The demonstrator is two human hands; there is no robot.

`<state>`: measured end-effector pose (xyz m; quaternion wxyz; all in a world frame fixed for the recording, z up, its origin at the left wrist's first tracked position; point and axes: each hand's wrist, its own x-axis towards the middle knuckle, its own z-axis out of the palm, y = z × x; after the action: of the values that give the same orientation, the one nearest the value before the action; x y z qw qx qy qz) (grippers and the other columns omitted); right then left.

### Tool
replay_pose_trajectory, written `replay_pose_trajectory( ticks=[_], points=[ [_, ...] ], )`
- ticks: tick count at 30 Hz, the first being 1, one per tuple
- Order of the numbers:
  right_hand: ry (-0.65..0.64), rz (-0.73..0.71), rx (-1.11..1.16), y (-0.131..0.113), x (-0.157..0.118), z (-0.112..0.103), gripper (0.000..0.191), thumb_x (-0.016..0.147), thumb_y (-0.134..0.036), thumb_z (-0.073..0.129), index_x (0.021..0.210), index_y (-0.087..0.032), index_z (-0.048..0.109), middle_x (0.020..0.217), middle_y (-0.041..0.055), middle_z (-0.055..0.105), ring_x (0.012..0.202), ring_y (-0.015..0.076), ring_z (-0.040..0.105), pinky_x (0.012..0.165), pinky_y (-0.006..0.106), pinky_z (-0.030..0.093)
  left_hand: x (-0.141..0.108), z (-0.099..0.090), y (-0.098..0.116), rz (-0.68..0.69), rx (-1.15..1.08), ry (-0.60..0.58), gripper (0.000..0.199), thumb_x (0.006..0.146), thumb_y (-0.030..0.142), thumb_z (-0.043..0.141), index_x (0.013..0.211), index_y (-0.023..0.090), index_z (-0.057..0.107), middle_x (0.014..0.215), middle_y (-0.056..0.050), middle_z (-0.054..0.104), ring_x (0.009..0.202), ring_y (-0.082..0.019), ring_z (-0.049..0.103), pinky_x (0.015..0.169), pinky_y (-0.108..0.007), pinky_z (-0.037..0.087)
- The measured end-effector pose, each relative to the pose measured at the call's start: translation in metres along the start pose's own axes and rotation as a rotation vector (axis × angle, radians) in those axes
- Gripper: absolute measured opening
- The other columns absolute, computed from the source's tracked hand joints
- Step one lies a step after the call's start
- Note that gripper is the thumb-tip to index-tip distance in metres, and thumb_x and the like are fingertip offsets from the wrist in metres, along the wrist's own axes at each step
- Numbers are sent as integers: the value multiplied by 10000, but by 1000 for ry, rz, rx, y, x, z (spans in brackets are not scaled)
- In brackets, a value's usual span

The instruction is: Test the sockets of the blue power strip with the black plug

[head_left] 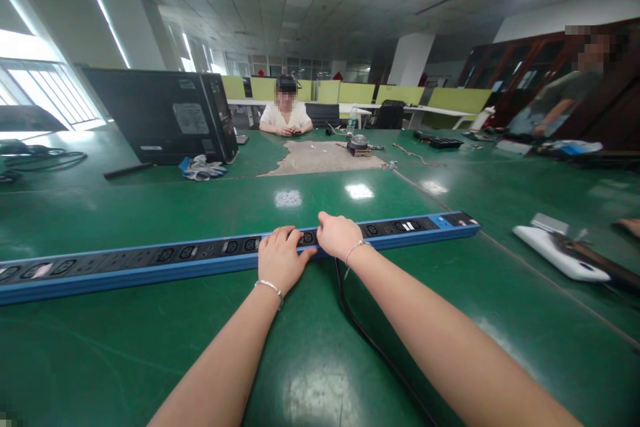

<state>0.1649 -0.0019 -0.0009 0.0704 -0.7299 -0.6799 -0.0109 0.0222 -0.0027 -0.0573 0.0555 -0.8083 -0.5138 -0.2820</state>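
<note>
A long blue and black power strip point(190, 255) with many sockets lies across the green table, running from the left edge to the right of centre. My left hand point(281, 255) holds it near the middle, fingers over the top and thumb along the near side. Just right of that, my right hand point(337, 236) is closed in a fist above the sockets. From beneath this fist a black power cord point(357, 325) runs toward me; its plug is hidden by the fingers. One socket point(307, 237) shows between my two hands.
A black computer case point(165, 117) stands at the back left, with gloves point(203, 168) beside it. A white device point(560, 255) lies on the right. A person point(286, 113) sits across the table; another person point(565, 97) stands at the right. Cables point(45, 157) lie far left.
</note>
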Motion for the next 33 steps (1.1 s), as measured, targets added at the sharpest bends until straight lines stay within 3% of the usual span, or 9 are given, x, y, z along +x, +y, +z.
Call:
replay_pose_trajectory(
  ticks=[5,8,12,15,18,22,26,33],
  points=[
    [3,0,207,31,-3,5,348,897,-423,313,838,-215,586,790,45,662,747,165,600,628,247,372,-2,-1,-1,2,-12,-10,398,762,483,574,1064,224,574,1192,-78,599,1139,-253,502,951,-423,361],
    [198,93,209,57,-17,18,378,919,-372,284,862,-203,616,842,52,660,814,161,576,710,258,378,-2,-1,0,10,-20,7,537,765,468,579,1226,212,476,1288,-104,537,1211,-260,449,994,-435,329],
    [395,-32,180,79,-36,43,322,895,-299,376,1087,-211,619,1145,67,610,1086,186,495,922,317,332,3,-4,11,124,-48,-24,640,784,425,571,1354,251,338,1402,-92,423,1297,-249,351,1043,-441,281],
    [411,-72,166,81,-41,54,353,895,-277,375,1181,-241,579,1267,40,554,1203,188,424,1007,370,267,11,-5,23,178,-79,-102,579,813,333,539,1355,305,336,1414,-69,404,1253,-225,409,1019,-417,324],
    [407,-68,174,79,-40,55,359,899,-277,367,1187,-245,578,1286,19,547,1225,181,413,1024,377,251,17,-2,34,200,-115,-168,452,838,255,486,1286,287,433,1303,-49,520,1149,-187,497,984,-370,363],
    [425,-63,192,77,-39,53,353,894,-269,374,1167,-243,594,1278,17,556,1216,179,430,1031,384,246,21,6,41,162,-124,-130,326,866,246,437,1180,255,525,1129,-27,616,1016,-163,553,911,-314,404],
    [444,-120,212,73,-40,52,341,882,-254,394,1149,-254,606,1274,15,560,1219,177,430,1043,403,228,21,10,44,128,-78,-94,321,870,230,429,1167,285,537,1122,-18,620,1000,-165,551,887,-325,407],
    [413,-222,237,67,-40,51,303,860,-247,433,1075,-279,645,1239,19,585,1202,182,444,1030,414,246,23,6,45,61,-89,-145,319,864,270,452,1165,329,541,1112,-7,625,1025,-174,536,889,-344,400]
  ],
)
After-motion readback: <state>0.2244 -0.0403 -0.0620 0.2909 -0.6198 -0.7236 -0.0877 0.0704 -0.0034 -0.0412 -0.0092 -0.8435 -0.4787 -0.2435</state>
